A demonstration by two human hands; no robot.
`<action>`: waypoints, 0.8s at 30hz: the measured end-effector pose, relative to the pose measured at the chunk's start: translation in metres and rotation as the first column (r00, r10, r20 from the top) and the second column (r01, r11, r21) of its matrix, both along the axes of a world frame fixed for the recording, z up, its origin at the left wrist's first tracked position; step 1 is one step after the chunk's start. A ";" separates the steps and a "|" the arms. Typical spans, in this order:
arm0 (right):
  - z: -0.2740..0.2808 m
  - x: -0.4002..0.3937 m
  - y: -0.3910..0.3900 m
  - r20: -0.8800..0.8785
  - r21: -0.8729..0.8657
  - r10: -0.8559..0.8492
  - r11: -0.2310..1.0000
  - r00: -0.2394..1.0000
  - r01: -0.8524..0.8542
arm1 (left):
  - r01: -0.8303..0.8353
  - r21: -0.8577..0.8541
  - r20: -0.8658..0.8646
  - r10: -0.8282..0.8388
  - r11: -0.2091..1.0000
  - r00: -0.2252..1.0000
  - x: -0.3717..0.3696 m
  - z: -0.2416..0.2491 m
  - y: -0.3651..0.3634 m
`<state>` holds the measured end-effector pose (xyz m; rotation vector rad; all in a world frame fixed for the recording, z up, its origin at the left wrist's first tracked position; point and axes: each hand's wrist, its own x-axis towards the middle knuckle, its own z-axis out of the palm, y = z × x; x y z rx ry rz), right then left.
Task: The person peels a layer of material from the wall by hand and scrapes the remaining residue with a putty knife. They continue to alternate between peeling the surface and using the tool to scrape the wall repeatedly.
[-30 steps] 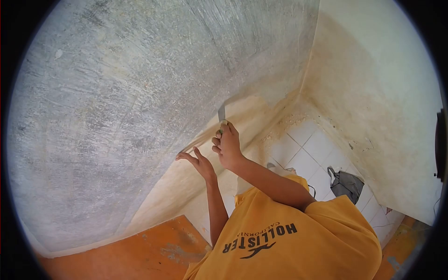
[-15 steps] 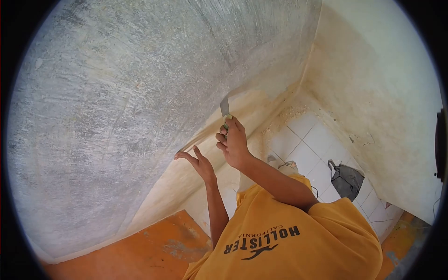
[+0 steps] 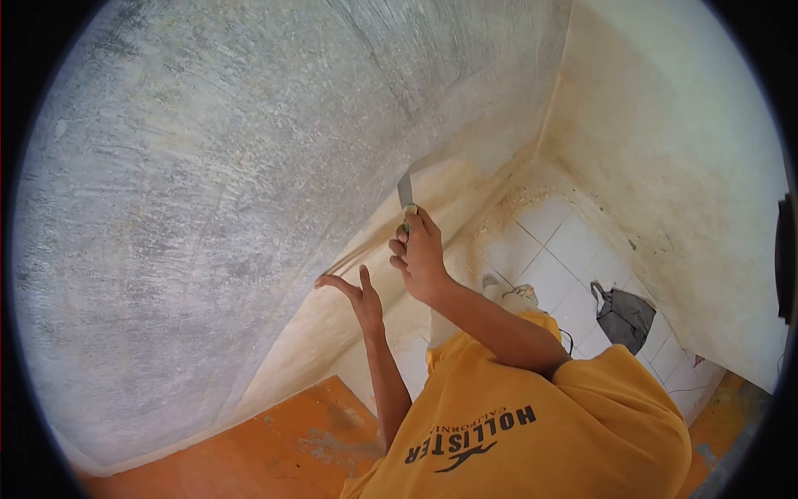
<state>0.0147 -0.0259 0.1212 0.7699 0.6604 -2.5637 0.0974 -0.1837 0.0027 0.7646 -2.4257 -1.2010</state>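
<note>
A scraper with a flat grey blade [image 3: 405, 190] and a green handle is held in my right hand [image 3: 421, 256], its fingers wrapped round the handle. The blade lies against the wall where the rough grey surface [image 3: 208, 191] meets the smoother cream part [image 3: 449, 179]. Lower and to the left, my left hand [image 3: 357, 298] is open, thumb and fingers apart, with its fingertips at the edge of the grey surface. Nothing shows in that hand.
White floor tiles [image 3: 573, 249] lie below, with crumbs along the wall's foot. A dark grey bag [image 3: 625, 318] rests on them. A stained wall [image 3: 665, 166] rises at the right. An orange surface [image 3: 274, 441] is at the lower left.
The view has shifted slightly. The fingers of my left hand look a little more spread, with one pointing further up. My right hand still holds the scraper against the wall.
</note>
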 end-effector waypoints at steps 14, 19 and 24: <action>-0.004 0.006 0.004 0.009 -0.060 0.035 0.998 0.999 -0.034 | 0.000 0.086 0.054 -0.005 0.996 0.999 0.002 0.017 0.008; -0.018 -0.009 -0.001 0.050 -0.024 -0.055 0.998 0.997 0.056 | 0.015 0.084 0.029 -0.017 0.996 0.999 0.001 0.022 0.011; 0.013 0.002 0.013 -0.024 -0.091 0.078 0.993 0.997 -0.079 | 0.034 0.102 0.008 -0.035 0.994 0.999 -0.001 0.017 0.008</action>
